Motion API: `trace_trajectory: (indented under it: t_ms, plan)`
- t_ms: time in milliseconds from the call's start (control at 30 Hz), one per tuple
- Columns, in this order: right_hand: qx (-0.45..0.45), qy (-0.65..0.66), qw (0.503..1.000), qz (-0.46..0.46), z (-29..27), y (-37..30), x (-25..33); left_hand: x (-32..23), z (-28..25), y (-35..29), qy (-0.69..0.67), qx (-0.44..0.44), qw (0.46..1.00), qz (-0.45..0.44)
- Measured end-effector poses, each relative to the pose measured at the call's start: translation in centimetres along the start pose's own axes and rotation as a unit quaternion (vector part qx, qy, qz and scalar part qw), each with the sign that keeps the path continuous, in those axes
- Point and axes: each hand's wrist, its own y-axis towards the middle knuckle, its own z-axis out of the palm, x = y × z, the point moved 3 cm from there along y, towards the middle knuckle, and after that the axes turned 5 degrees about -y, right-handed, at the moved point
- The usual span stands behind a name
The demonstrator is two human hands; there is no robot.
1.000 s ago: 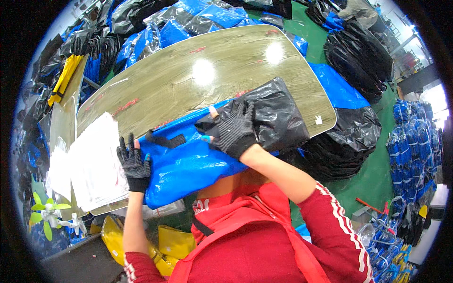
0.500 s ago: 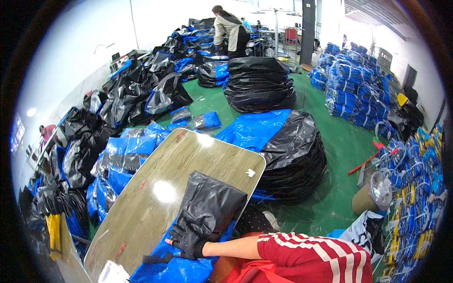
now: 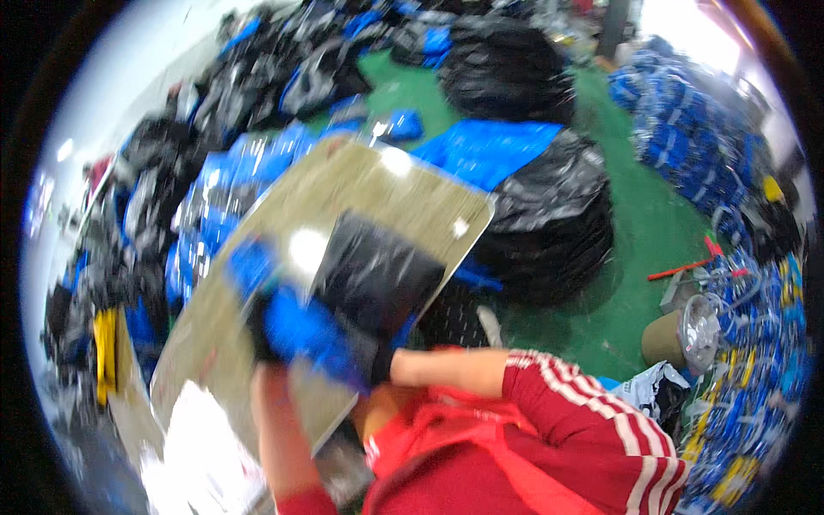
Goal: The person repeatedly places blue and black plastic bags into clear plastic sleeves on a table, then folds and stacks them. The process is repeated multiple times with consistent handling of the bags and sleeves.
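A folded blue-and-black plastic sheet [image 3: 375, 268] lies on the near right part of a wood-grain tabletop. Its black part is flat and squared off, while its blue end [image 3: 305, 330] is raised, bunched and smeared by motion. My left hand [image 3: 260, 328], in a dark glove, grips the blue end at its left side. Beside the sheet's near right edge is my right hand [image 3: 378, 364], also dark-gloved; its fingers are hidden behind the plastic and blurred.
The tabletop [image 3: 202, 343] has rounded corners. White material [image 3: 202, 446] sits at its near left. Blue packets [image 3: 219, 184] lie beyond its left side. A large black stack [image 3: 549, 232] stands past the right edge; tied blue bundles [image 3: 687, 129] and a brown bin [image 3: 663, 340] are farther right.
My left hand has come into view at the blue end, which is now lifted and bunched. My right hand has shifted up and right from the blue part. The view has tilted down.
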Motion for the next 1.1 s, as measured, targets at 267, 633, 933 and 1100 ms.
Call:
trace_trajectory:
  t_ms: [267, 633, 933, 1100]
  plan:
    - [-0.003, 0.020, 1.000, -0.017, -2.7, -3.1, -0.6, -0.1, 16.0, 3.7, 0.053, 0.130, 0.988, 0.057]
    - [0.432, 0.118, 0.890, 0.084, -17.0, -2.8, -2.2, 1.4, 16.5, 3.8, 0.240, 0.067, 0.902, 0.352]
    - [0.068, -0.169, 0.939, 0.291, -13.3, -3.8, -12.8, 3.0, 14.9, 10.6, 0.167, 0.241, 0.901, 0.320]
    - [-0.053, -0.128, 0.968, 0.210, -12.5, -5.8, -13.5, 9.9, 20.1, 13.4, -0.002, 0.316, 0.934, 0.166]
